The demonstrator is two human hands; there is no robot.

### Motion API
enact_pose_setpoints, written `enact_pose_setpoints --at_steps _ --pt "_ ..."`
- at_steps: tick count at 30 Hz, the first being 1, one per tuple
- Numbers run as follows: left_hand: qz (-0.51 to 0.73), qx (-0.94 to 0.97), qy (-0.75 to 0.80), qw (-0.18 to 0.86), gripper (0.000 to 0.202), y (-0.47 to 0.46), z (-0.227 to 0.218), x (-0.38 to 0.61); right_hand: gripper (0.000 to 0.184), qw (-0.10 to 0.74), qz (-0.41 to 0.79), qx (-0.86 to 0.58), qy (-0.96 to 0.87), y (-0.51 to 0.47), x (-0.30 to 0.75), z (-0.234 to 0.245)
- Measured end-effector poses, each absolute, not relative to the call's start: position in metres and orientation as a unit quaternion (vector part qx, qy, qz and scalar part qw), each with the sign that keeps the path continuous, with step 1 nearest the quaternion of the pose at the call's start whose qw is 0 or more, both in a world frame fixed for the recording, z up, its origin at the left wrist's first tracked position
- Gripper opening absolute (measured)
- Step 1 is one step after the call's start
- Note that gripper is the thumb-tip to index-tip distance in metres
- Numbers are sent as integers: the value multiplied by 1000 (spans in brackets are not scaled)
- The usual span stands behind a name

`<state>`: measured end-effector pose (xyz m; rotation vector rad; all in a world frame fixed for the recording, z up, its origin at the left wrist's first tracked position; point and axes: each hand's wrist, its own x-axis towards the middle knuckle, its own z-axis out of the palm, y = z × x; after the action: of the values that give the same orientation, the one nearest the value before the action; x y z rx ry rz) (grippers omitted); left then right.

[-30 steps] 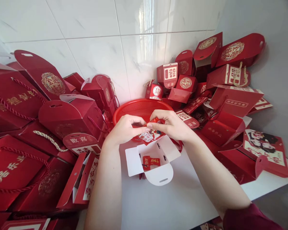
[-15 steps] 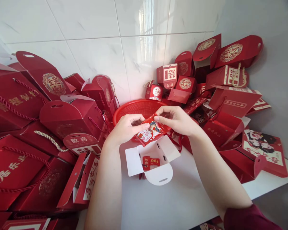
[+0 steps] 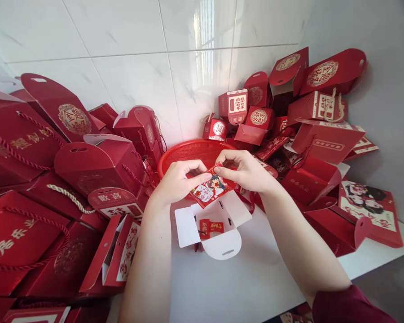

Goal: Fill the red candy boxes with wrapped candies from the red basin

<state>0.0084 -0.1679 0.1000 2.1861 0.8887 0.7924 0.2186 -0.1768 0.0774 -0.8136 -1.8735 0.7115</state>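
A red printed packet (image 3: 210,187) with a cartoon figure is held up between both hands. My left hand (image 3: 183,179) pinches its left side between thumb and fingers. At its upper right corner, my right hand (image 3: 240,169) grips with thumb and forefinger. Just below the packet stands an open gift box (image 3: 222,244), its white inner flaps folded outward. Inside it lie small red wrapped pieces (image 3: 211,227) with gold lettering. Behind the hands is a red plastic basket (image 3: 188,146), partly covered by them.
Many red gift boxes (image 3: 97,163) with rope handles are piled on the left. More red boxes (image 3: 318,181) heap up on the right, beside a grey wall. A white tabletop (image 3: 229,291) lies under the open box, and a tiled wall (image 3: 128,76) rises behind.
Both hands keep hold of the packet. The right fingers have shifted slightly at its top corner, and the packet has tilted a little. The open box looks the same.
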Motion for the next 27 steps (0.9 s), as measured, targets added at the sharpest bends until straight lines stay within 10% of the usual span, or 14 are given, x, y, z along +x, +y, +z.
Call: enact_pose_setpoints --at_steps 27 --pt "310 820 360 320 21 -164 93 6 18 381 295 -392 -783 -177 222 79"
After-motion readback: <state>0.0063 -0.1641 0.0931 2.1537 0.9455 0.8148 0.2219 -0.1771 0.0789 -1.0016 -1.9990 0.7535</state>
